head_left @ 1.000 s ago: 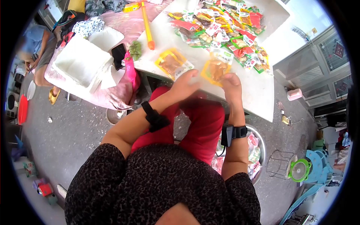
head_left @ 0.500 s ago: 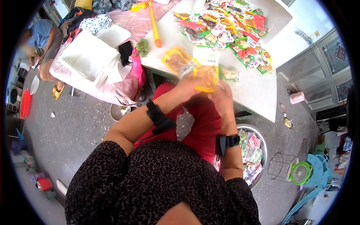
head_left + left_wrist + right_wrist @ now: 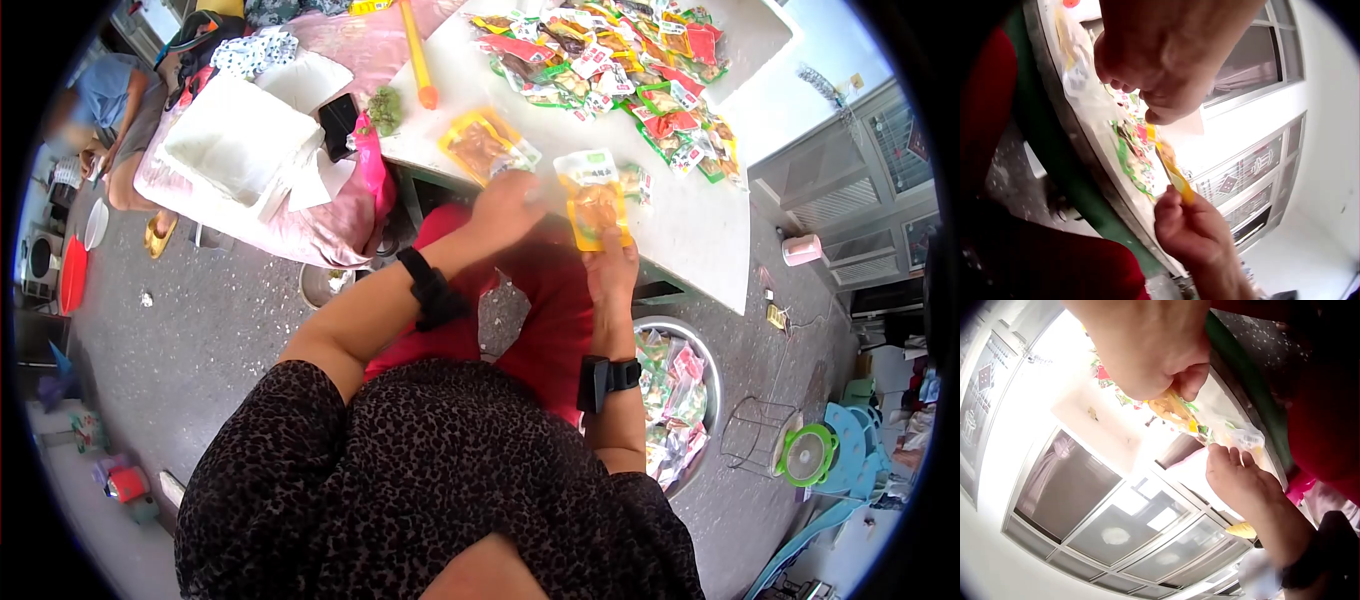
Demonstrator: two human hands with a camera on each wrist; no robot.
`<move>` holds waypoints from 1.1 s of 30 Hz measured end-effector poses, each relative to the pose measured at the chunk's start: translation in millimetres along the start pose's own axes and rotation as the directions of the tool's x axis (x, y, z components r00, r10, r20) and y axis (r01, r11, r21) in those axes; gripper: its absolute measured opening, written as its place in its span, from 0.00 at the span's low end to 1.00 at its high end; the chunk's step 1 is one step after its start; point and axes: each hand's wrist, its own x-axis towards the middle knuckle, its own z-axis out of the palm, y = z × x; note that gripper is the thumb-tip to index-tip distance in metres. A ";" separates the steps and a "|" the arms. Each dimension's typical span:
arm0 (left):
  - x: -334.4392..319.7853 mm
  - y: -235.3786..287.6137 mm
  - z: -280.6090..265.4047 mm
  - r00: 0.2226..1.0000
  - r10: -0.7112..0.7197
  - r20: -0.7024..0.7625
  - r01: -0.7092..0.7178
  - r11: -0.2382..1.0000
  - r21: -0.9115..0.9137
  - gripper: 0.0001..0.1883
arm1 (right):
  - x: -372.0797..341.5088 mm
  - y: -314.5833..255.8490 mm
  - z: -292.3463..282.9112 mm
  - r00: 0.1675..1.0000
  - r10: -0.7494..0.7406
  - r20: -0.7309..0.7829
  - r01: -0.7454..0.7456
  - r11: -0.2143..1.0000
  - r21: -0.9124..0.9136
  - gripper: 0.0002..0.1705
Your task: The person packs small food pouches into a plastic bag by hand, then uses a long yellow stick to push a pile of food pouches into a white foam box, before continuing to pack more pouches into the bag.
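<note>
A yellow-edged pouch with brown food (image 3: 597,205) is upright in my right hand (image 3: 612,268), pinched at its lower edge. The right wrist view shows the right thumb and fingers (image 3: 1147,353) on the pouch (image 3: 1169,411). To the left, my left hand (image 3: 508,210) is slightly blurred, fingers loosely bent and holding nothing; it hovers apart from the held pouch. Just beyond it a second yellow pouch (image 3: 485,148) lies on the white table (image 3: 700,245). A small green and white packet (image 3: 636,183) lies behind the held pouch.
Many colourful packets (image 3: 600,60) are heaped at the table's far side. A metal basin (image 3: 712,400) of packets stands on the floor at right. At left are a white foam box (image 3: 225,150), a phone (image 3: 338,125) and a yellow stick (image 3: 418,60). Another person (image 3: 110,100) sits far left.
The held pouch, between both hands half a second ago, has moved right with the right hand. The left hand has come away from it. The green packet appeared on the table after the earliest frame.
</note>
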 end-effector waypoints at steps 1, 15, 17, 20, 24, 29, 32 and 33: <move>3.4 -5.6 -1.3 0.999 0.031 0.024 -0.033 0.996 0.079 0.16 | -0.4 -1.9 -1.7 0.999 0.021 -0.034 -0.022 0.999 -0.038 0.12; 16.4 -23.2 5.9 0.989 0.119 0.090 -0.138 0.955 0.261 0.04 | 3.1 2.7 8.3 0.987 0.155 0.044 -0.142 0.965 -0.219 0.09; 16.5 -19.9 2.5 0.982 0.154 0.105 -0.178 0.946 0.272 0.04 | 8.9 2.7 10.4 0.981 0.182 0.072 -0.159 0.955 -0.249 0.09; 14.1 -24.4 3.8 0.958 0.255 0.135 -0.284 0.910 0.302 0.04 | 18.4 1.4 14.5 0.970 0.227 0.088 -0.195 0.940 -0.280 0.10; 13.4 -13.6 -1.9 0.959 0.233 0.160 -0.275 0.901 0.335 0.06 | 42.2 9.7 23.0 0.949 0.282 0.137 -0.236 0.930 -0.282 0.10; 12.8 -11.1 -1.2 0.968 0.222 0.115 -0.246 0.921 0.301 0.13 | 58.0 4.9 51.9 0.901 0.399 0.172 -0.358 0.906 -0.226 0.10; 12.7 -7.0 -6.4 0.968 0.225 0.114 -0.249 0.924 0.290 0.14 | 64.9 10.4 55.7 0.884 0.401 0.242 -0.372 0.915 -0.158 0.09; 13.1 -5.3 -8.4 0.966 0.237 0.103 -0.256 0.924 0.282 0.14 | 65.5 10.6 57.1 0.880 0.393 0.266 -0.371 0.919 -0.131 0.09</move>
